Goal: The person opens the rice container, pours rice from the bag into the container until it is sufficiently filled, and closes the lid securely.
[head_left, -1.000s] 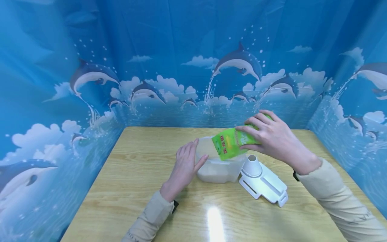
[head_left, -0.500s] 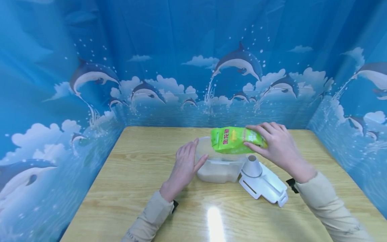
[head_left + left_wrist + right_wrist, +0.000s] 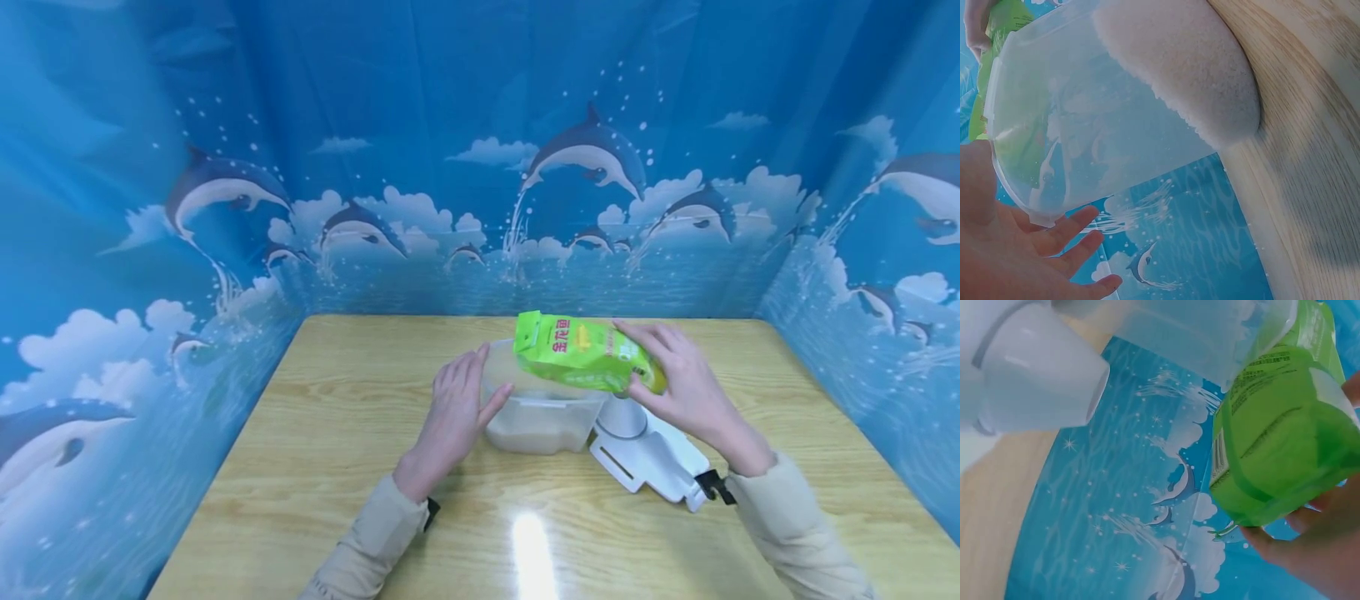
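Observation:
A translucent plastic container (image 3: 536, 425) stands on the table, partly filled with white grains like rice (image 3: 1185, 69). My left hand (image 3: 453, 400) rests at its left rim, fingers nearly straight and spread, as the left wrist view (image 3: 1035, 244) shows. Over the container's mouth, my right hand (image 3: 678, 383) grips one end of a green printed bag (image 3: 573, 350) between thumb and fingers. The bag lies almost level, its left end a little higher. In the right wrist view the bag's green end (image 3: 1285, 437) overlaps the container's rim. Part of the container's opening is hidden behind the bag.
Right of the container lies a white lid (image 3: 660, 462) with a cone-shaped spout (image 3: 1047, 375), partly under the bag in the head view. The wooden table (image 3: 337, 467) ends at a blue curtain (image 3: 420, 167) printed with dolphins, which surrounds it on three sides.
My right hand has come down and nearer, turning the bag from left end down to almost level with that end slightly raised. My left hand stays at the container's rim.

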{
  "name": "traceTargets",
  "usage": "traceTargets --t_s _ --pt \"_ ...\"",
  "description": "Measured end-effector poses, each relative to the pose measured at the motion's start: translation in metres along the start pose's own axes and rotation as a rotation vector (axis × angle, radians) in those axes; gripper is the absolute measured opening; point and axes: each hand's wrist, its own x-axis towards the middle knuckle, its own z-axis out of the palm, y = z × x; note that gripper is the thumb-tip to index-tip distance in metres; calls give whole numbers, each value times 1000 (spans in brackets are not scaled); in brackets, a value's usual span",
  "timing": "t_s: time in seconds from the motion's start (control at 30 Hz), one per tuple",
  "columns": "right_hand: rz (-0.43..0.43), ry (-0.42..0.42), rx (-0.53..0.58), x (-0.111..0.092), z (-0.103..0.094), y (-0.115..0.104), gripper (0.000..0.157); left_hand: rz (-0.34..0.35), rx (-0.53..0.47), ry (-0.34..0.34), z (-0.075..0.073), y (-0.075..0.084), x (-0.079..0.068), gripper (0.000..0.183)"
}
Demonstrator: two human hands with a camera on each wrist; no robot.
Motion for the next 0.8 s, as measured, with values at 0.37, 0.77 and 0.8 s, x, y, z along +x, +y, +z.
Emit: traceTargets --t_s 0.37,0.77,0.8 --pt "131 76 121 -19 9 -3 65 40 -12 52 3 -2 -1 71" --pt "238 197 238 -26 20 -3 58 51 -17 56 3 -2 -1 71" --pt "248 204 251 -26 20 -2 58 51 -17 56 3 -1 -1 71"
